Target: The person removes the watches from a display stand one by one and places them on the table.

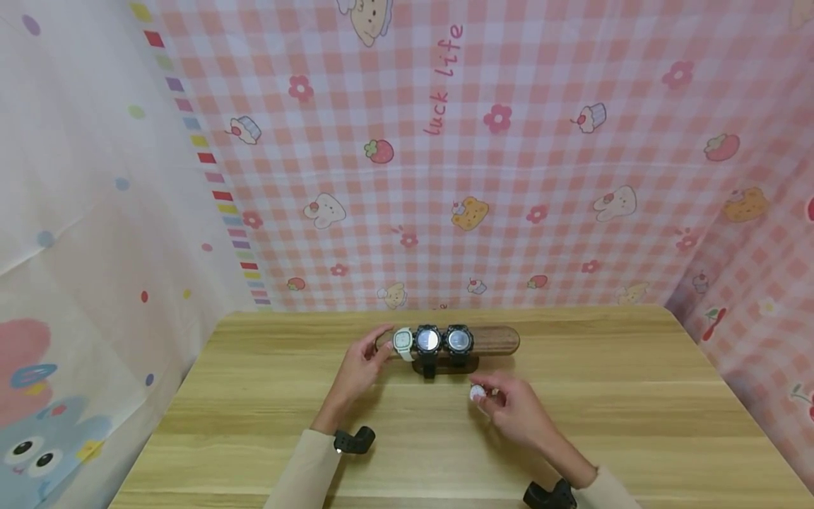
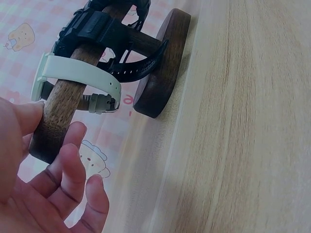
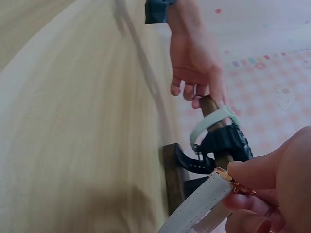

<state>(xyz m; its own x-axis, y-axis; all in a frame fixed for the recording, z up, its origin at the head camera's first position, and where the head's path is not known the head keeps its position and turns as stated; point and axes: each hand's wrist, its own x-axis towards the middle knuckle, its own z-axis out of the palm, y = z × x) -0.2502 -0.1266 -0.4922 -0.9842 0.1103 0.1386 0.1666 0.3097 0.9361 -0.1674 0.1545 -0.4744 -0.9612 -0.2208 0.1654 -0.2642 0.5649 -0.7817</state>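
White-strapped watch point(image 1: 477, 392) held in front of the wooden stand point(image 1: 499, 341), its gold-coloured metal pinched between thumb and fingers of the right hand point(image 1: 518, 410), which is nearly closed. Left end of the stand's bar gripped between thumb and fingers of the left hand point(image 1: 358, 366), other fingers loosely bent. Pale green watch point(image 1: 403, 341) strapped round the bar beside that grip; two black watches point(image 1: 428, 341) worn next along. Stand supported by the worktop point(image 1: 273, 403), backed by pink checked cloth point(image 1: 540, 170).
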